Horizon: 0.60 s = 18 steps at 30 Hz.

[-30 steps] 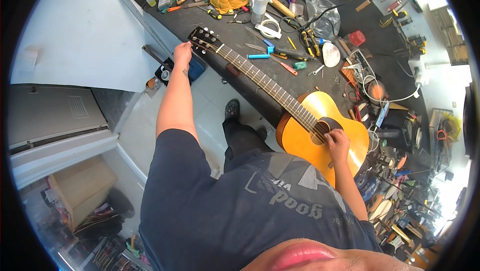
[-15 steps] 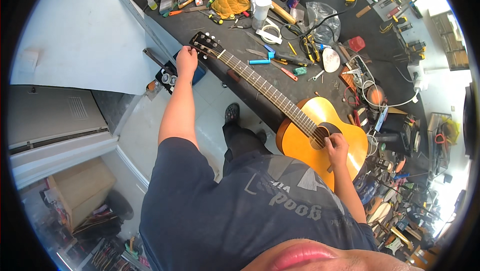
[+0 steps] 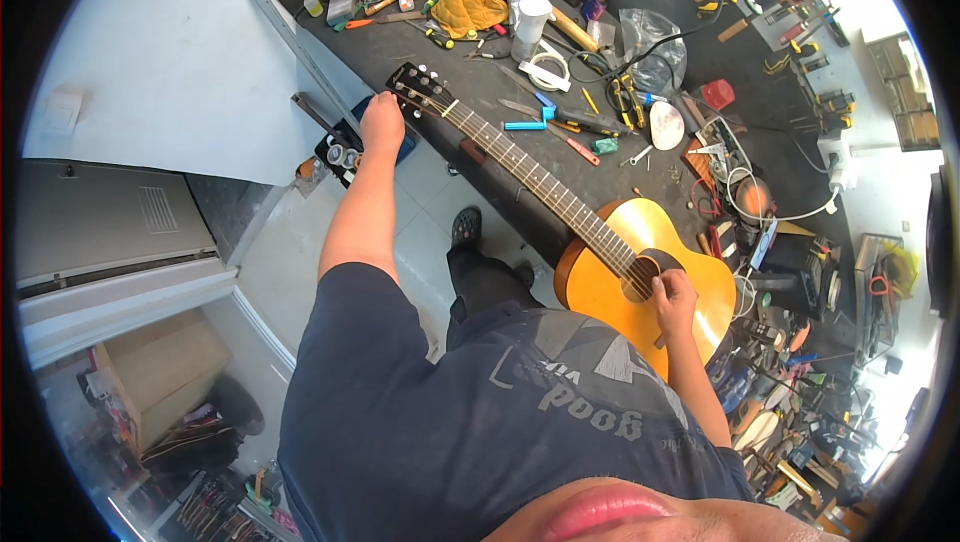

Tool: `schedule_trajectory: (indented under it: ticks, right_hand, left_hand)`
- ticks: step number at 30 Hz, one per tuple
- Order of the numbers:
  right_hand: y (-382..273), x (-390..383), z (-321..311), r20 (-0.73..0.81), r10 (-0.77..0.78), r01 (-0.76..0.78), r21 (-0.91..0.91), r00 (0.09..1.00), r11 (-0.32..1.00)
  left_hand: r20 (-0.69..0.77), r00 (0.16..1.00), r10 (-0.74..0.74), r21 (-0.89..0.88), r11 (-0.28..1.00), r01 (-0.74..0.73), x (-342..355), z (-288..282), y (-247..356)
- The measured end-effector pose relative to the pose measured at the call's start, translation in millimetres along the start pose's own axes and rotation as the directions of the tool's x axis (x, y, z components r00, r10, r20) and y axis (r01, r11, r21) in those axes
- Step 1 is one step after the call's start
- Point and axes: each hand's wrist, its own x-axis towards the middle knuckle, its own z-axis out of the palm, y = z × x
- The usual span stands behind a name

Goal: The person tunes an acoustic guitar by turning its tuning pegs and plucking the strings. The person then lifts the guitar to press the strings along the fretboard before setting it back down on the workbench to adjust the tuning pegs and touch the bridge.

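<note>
An acoustic guitar (image 3: 612,314) with a yellow-orange top leans across the dark workbench's near edge, its neck running up and left. At the black headstock (image 3: 420,85) my left hand (image 3: 382,125) has its fingers closed round a tuning peg on the near side; the fingertips are partly hidden. Beside the sound hole (image 3: 641,278), my right hand (image 3: 675,302) rests over the strings. Its fingers are curled together, and whatever may lie between them is too small to see. My right forearm crosses the guitar's body.
Behind the neck on the workbench (image 3: 470,82) lie a blue string winder (image 3: 524,126), pliers (image 3: 628,102), a white tape roll (image 3: 548,72) and a yellow cloth (image 3: 470,6). Cables and many tools crowd the right side. A pale sheet-covered surface (image 3: 180,72) stands at left.
My left hand has turned slightly at the tuning peg. The bench and guitar sit a little lower and further right in view. My right hand stays by the sound hole.
</note>
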Motion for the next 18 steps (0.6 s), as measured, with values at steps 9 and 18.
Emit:
schedule_trajectory:
  ticks: [9,18]
  right_hand:
    - [-1.3,-1.2,2.8,0.001,0.044,-0.044,-0.007,0.999,0.999]
    - [-10.2,0.5,11.1,-0.063,0.005,-0.010,-0.077,0.998,0.997]
  left_hand:
    - [0.024,0.979,-0.203,-0.227,0.952,0.203,3.8,9.0,-0.2]
    - [0.220,0.922,-0.318,-0.353,0.855,0.379,26.5,21.6,-32.4]
